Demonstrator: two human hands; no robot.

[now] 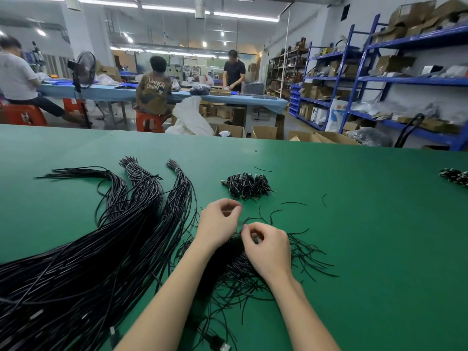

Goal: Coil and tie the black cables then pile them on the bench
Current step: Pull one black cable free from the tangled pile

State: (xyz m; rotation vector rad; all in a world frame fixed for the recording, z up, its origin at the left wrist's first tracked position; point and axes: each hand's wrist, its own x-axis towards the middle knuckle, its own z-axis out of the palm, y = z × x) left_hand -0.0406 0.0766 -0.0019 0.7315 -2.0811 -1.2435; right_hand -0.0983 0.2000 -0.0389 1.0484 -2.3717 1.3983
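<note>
The green bench (354, 224) carries everything here, and the pile of coiled cables (247, 185) near its middle serves as the landmark. That pile is a small heap of short black coils, tied up and lying together on the green surface.

Just on the near side of the pile, the left hand (219, 228) hovers with its fingers curled, thumb and forefinger drawn close together; whether anything thin sits between them cannot be told. Nearer still and slightly to the right of the pile, the right hand (268, 249) has its fingers curled too, thumb meeting the fingertips as if pinching, but what it holds, if anything, is too fine to make out.

Under both hands, on the near side of the pile, lies a tangle of thin black ties (298, 252), loose strands fanning out to the right. A few stray strands lie between this tangle and the pile.

Well to the left of the pile, long bundles of black cables (109, 239) sweep across the bench toward the near left corner, their far ends gathered in bound tufts. Far to the right of the pile, at the bench's edge, sits another small heap (454, 176) of dark coils.

Beyond the pile, past the bench, people work at a blue table (106, 91), and blue shelving (410, 81) holds cardboard boxes
</note>
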